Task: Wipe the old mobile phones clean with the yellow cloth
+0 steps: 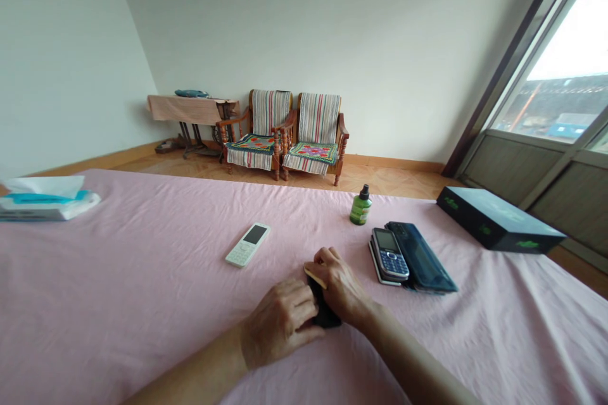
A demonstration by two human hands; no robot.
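Note:
A dark flat object, perhaps a phone, lies on the pink cloth under both hands. My left hand grips its left side with bent fingers. Pinched in my right hand is a thin pale yellow piece, held against the dark object's upper end. A white keypad phone lies face up beyond my left hand. To the right, a dark blue keypad phone rests on another phone, beside a larger glossy blue phone. A green bottle with a black top stands behind them.
The pink cloth covers the surface. At its left edge sits a tissue pack, and at the right a black box. Two wooden chairs and a covered sewing table stand by the far wall.

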